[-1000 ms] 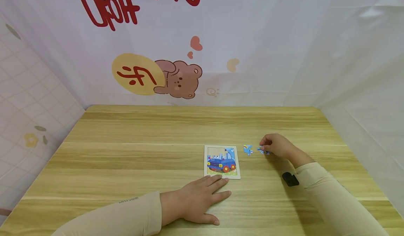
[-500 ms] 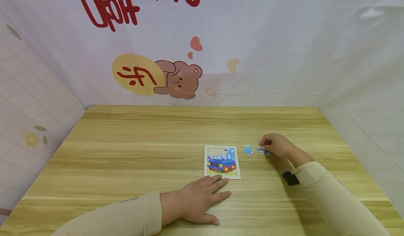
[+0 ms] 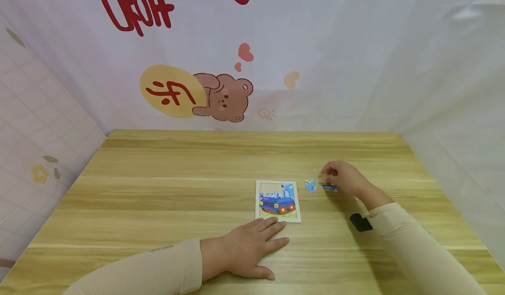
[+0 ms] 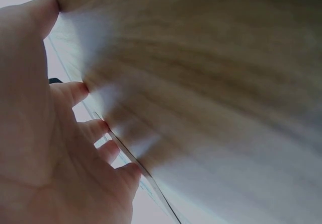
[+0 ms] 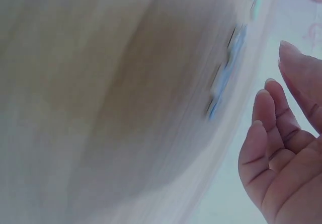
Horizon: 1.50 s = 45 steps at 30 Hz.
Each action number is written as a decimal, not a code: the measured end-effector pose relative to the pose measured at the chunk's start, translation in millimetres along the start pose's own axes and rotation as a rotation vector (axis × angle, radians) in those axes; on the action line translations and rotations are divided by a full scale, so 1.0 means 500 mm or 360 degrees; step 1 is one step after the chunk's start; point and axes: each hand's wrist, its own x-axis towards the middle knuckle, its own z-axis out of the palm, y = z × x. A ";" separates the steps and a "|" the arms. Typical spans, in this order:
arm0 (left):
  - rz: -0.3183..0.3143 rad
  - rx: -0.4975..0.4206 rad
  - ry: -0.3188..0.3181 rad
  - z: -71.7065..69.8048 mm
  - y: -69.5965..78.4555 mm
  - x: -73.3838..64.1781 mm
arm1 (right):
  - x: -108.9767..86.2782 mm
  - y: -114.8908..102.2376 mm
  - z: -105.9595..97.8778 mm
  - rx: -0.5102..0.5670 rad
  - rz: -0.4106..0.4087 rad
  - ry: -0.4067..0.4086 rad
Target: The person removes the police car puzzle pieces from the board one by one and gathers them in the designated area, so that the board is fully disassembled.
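A jigsaw puzzle in a pale frame point(image 3: 257, 203) shows a blue cartoon truck, with a bare wood-coloured gap at its upper left. My left hand point(image 3: 250, 249) lies spread on the table, fingertips at the frame's near edge; the left wrist view shows them along the frame's edge point(image 4: 132, 157). To the right of the frame lies a blue puzzle piece point(image 3: 310, 186). Further right, more blue puzzle pieces point(image 3: 329, 186) with some red lie under my right hand point(image 3: 347, 179). In the right wrist view, thumb and fingers point(image 5: 259, 146) are apart, nothing between them.
The wooden table point(image 3: 169, 207) meets a white cloth backdrop point(image 3: 339, 58) printed with a bear and red lettering. White cloth also hangs at both sides. A small black object point(image 3: 360, 222) shows beside the right sleeve point(image 3: 414, 242).
My right hand has lifted a little off the right-hand puzzle pieces, its fingers loosening and more of the pieces showing. The left hand stays in place at the frame.
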 end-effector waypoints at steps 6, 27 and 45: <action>-0.0017 -0.0015 0.0004 0.001 0.000 -0.001 | 0.008 -0.038 0.023 0.0042 -0.0041 0.0010; -0.0024 -0.0065 0.0008 -0.004 -0.005 0.001 | 0.035 -0.123 0.091 -0.0020 -0.0075 -0.0080; -0.0001 -0.0064 0.0015 -0.001 -0.008 0.007 | 0.029 -0.151 0.116 -0.0314 -0.0072 -0.0100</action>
